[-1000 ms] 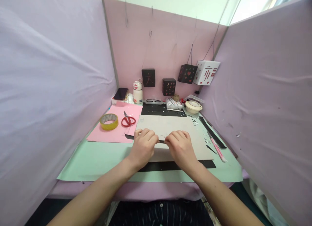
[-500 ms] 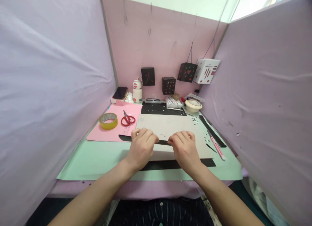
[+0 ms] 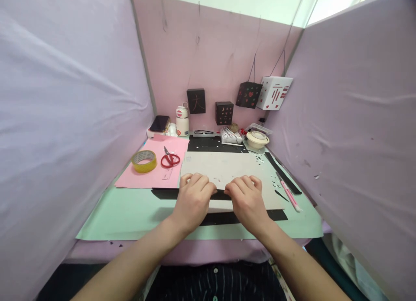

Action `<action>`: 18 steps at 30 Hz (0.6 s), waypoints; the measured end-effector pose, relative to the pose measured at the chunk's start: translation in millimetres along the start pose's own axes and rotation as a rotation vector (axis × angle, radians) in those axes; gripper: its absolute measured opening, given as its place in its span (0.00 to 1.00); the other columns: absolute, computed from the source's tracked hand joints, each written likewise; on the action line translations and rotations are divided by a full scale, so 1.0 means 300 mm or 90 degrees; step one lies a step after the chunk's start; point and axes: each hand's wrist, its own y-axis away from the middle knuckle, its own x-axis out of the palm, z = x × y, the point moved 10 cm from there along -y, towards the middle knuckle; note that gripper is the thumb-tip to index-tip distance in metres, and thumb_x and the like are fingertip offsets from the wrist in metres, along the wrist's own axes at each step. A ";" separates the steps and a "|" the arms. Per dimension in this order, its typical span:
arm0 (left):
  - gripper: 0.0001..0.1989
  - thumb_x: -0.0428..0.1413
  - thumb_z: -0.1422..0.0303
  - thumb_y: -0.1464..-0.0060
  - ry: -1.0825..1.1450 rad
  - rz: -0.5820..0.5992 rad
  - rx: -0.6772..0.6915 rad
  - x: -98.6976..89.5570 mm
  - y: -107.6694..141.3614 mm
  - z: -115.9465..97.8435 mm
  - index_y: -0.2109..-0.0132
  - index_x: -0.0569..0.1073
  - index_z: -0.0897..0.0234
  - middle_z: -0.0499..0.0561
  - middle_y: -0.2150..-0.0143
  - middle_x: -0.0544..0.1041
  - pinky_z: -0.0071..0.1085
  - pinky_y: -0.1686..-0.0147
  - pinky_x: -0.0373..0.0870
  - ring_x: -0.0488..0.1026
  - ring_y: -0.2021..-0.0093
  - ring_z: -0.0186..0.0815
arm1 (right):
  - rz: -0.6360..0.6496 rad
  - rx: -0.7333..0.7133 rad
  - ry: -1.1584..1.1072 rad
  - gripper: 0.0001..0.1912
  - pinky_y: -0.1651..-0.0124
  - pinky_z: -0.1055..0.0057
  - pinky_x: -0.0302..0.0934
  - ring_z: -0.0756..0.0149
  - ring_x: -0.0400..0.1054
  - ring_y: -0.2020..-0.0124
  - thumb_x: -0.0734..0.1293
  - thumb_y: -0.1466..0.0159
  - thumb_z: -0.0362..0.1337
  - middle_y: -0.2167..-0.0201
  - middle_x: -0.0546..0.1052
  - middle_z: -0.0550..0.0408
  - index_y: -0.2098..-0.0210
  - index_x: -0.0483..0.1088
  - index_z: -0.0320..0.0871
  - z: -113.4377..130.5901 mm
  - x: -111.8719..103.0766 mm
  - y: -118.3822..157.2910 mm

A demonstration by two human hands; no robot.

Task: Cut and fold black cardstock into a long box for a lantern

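A black paper strip (image 3: 221,194) runs sideways above the grey-white board (image 3: 227,164). My left hand (image 3: 194,199) pinches it with closed fingers left of the middle, and its pointed end sticks out past that hand. Close by on the right, my right hand (image 3: 247,201) pinches the same strip; its part beyond this hand is hidden. Another black piece of paper (image 3: 221,218) shows under the board's near edge.
Left, yellow tape (image 3: 144,161) and red scissors (image 3: 170,159) lie on pink paper (image 3: 130,180). A pink cutter (image 3: 290,196) and a black strip (image 3: 282,173) lie right. Behind stand a bottle (image 3: 182,122) and a cream bowl (image 3: 257,139); decorated boxes hang above.
The strip's left end has come nearer to me and shows more of its width. My left hand has shifted slightly right, toward my right hand, which stays almost in place.
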 end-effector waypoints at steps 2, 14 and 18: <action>0.08 0.51 0.71 0.37 0.011 0.017 0.001 0.007 -0.007 -0.018 0.65 0.72 0.63 0.48 0.69 0.72 0.39 0.56 0.55 0.67 0.63 0.37 | -0.012 -0.002 -0.004 0.09 0.54 0.63 0.48 0.67 0.61 0.68 0.61 0.32 0.31 0.74 0.71 0.58 0.70 0.66 0.43 0.002 -0.004 -0.003; 0.11 0.49 0.74 0.37 0.046 0.005 0.018 -0.014 -0.007 -0.044 0.68 0.70 0.64 0.47 0.73 0.70 0.38 0.57 0.55 0.65 0.65 0.36 | -0.047 -0.007 -0.057 0.08 0.56 0.64 0.48 0.68 0.60 0.68 0.63 0.33 0.29 0.75 0.71 0.58 0.70 0.65 0.43 -0.016 -0.059 0.032; 0.10 0.47 0.75 0.36 0.078 0.032 0.030 -0.001 -0.011 -0.077 0.64 0.72 0.64 0.49 0.69 0.72 0.38 0.56 0.55 0.65 0.63 0.36 | -0.059 -0.014 -0.067 0.07 0.56 0.64 0.48 0.68 0.60 0.69 0.64 0.34 0.29 0.74 0.72 0.59 0.69 0.65 0.43 -0.003 -0.069 0.035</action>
